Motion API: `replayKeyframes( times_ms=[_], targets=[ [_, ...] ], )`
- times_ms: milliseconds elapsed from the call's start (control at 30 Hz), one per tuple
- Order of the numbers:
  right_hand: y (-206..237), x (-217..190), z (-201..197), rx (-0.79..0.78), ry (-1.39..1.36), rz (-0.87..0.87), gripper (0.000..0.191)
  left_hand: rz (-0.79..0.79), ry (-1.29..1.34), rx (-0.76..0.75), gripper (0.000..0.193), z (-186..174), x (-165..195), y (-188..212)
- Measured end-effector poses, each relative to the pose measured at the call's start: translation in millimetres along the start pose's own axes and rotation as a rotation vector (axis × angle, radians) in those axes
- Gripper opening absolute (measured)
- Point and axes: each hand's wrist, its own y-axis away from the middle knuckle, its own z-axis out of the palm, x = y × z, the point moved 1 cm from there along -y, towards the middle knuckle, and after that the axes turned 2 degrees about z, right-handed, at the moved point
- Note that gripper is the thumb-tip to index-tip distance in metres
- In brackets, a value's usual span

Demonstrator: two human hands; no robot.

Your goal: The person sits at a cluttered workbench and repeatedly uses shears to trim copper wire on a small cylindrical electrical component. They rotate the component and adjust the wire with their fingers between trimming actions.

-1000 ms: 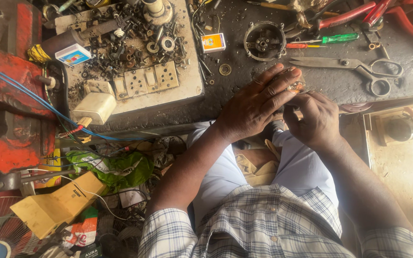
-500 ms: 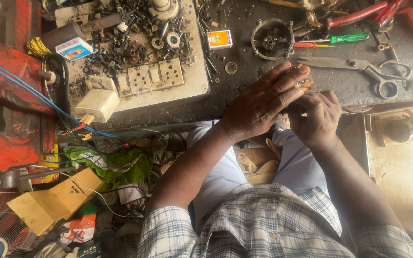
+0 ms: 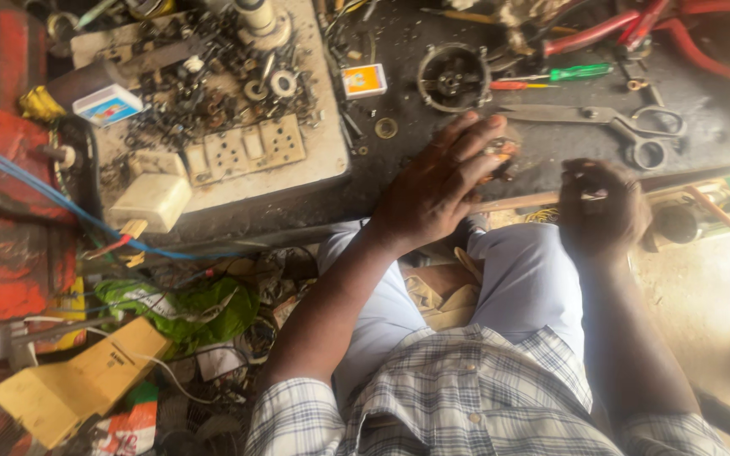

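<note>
Head view: left hand (image 3: 437, 181) cups a small coppery part (image 3: 500, 154), mostly hidden; right hand (image 3: 601, 207) pinches something thin, unclear.

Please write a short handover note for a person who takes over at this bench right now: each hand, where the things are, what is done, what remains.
Left hand: on the bench edge, fingers closed around a small copper-coloured part.
Right hand: closed, off the bench edge, pinching something thin; I cannot tell what.
Nearby: round black housing just above the left hand, scissors and green-handled screwdriver to the right, tray of loose nuts and washers to the left.
Done: the part is in hand.
Left: not clear from this view; the housing sits open and untouched.
</note>
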Motion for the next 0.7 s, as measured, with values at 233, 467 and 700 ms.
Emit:
replayKeyframes(
  times_ms=[233, 467, 700],
  targets=[
    [-27, 56, -55, -0.167, 0.385, -0.039, 0.020, -0.032, 0.011, -0.023, 0.070, -12, 12, -6],
    [-45, 72, -59, -0.403, 0.584, -0.076, 0.015, -0.020, 0.041, 0.000, 0.063, -17, 23, -13],
    [-45, 55, -71, -0.499, 0.581, -0.018, 0.024, -0.011, -0.033, 0.039, 0.047, -9, 24, -11]
  ],
)
